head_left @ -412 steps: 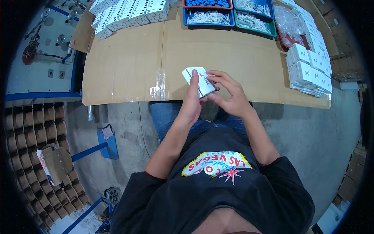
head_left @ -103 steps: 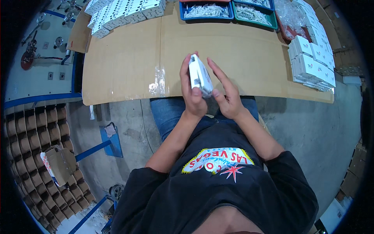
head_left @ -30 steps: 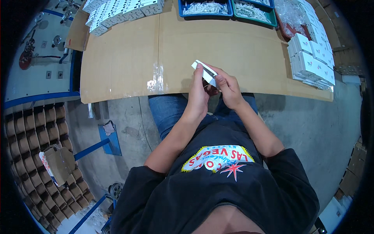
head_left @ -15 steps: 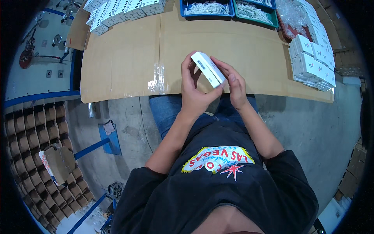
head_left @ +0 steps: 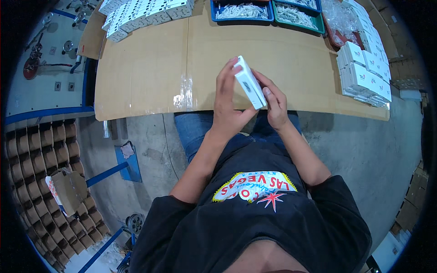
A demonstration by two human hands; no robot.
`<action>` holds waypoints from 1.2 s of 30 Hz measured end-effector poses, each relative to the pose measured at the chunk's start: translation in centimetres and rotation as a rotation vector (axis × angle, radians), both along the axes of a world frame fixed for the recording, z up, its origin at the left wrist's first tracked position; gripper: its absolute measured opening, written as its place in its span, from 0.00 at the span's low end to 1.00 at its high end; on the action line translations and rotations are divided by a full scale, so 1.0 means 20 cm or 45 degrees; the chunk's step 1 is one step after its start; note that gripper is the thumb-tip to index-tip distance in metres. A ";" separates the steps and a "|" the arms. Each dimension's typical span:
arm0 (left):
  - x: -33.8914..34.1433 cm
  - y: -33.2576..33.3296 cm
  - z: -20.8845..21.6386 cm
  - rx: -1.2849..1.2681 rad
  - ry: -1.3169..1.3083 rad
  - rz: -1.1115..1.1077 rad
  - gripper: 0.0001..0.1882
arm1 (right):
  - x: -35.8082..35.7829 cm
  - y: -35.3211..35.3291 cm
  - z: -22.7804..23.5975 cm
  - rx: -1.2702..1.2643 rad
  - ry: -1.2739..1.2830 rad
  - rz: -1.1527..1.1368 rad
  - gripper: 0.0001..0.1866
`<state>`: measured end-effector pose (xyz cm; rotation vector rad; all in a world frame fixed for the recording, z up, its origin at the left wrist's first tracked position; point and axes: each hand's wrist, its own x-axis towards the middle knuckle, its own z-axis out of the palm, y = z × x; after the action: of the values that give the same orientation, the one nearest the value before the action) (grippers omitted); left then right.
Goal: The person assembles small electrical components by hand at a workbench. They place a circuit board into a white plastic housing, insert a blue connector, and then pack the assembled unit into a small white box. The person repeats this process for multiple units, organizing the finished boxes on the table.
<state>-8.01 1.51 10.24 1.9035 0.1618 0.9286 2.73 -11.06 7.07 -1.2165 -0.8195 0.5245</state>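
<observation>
A small white cardboard box (head_left: pixel 249 83) is held up tilted above the near edge of the cardboard-covered table (head_left: pixel 150 77). One narrow side of it, bearing a dark printed label, faces up. My left hand (head_left: pixel 224 98) grips the box from the left, its fingertips at the far end and its thumb near the lower end. Along the box's right side lies my right hand (head_left: pixel 274 102), fingers pressed against it and thumb bent in. Both hands are closed on the box, and its underside is hidden.
Stacked white boxes stand at the far left (head_left: pixel 145 13) and at the right (head_left: pixel 364 75). Beyond, a blue tray (head_left: pixel 241 22) and a green tray (head_left: pixel 298 28) hold small white pieces. Clear plastic bags (head_left: pixel 341 20) fill a red tray. A partitioned cardboard crate (head_left: pixel 43 150) is at left.
The box has turned in my hands, so its labelled narrow side now shows more fully and it stands steeper. My left fingers have shifted along its far end.
</observation>
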 end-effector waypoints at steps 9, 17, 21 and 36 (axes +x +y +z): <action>-0.01 0.03 -0.13 -1.402 0.361 -0.049 0.37 | -0.01 0.03 0.03 -0.121 -0.526 -0.061 0.30; -0.02 -0.01 -0.08 -1.527 0.860 -0.313 0.55 | -0.05 0.03 -0.01 -0.127 -0.228 -0.220 0.18; -0.01 -0.01 -0.09 -1.563 0.908 -0.327 0.54 | -0.07 0.01 -0.04 -0.275 0.025 -0.235 0.16; 0.02 -0.07 -0.06 -1.568 0.633 -0.140 0.44 | -0.02 0.04 -0.02 -0.337 -0.598 -0.413 0.18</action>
<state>-7.69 0.11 8.96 0.9076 0.7264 0.1202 2.33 -10.26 6.68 -1.7175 -0.9377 0.0771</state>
